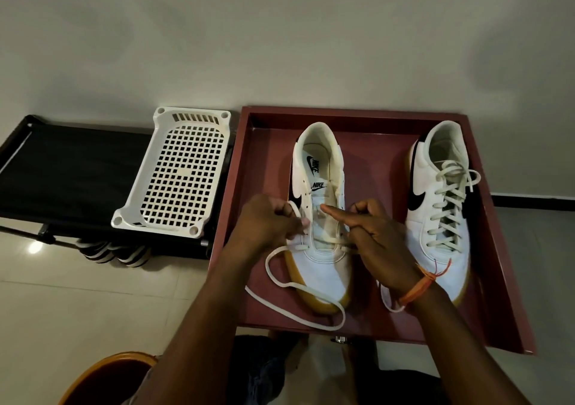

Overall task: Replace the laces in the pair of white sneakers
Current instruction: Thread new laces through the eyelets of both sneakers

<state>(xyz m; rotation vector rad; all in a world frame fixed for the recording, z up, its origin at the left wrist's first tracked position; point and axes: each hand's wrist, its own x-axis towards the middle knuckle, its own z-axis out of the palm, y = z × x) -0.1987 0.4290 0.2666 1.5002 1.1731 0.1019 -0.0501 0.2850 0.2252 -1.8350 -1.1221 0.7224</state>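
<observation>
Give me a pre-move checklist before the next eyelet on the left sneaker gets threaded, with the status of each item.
1. Left sneaker sits flat in the tray: ok.
2. Lace through the lowest eyelets: ok.
3. Left hand grips one lace end: ok.
4. Right hand holds the other end: cannot tell, its fingers hide it.
5. Upper eyelets free: ok.
6. Both lace ends equal in length: cannot tell.
7. Right sneaker fully laced: ok.
</observation>
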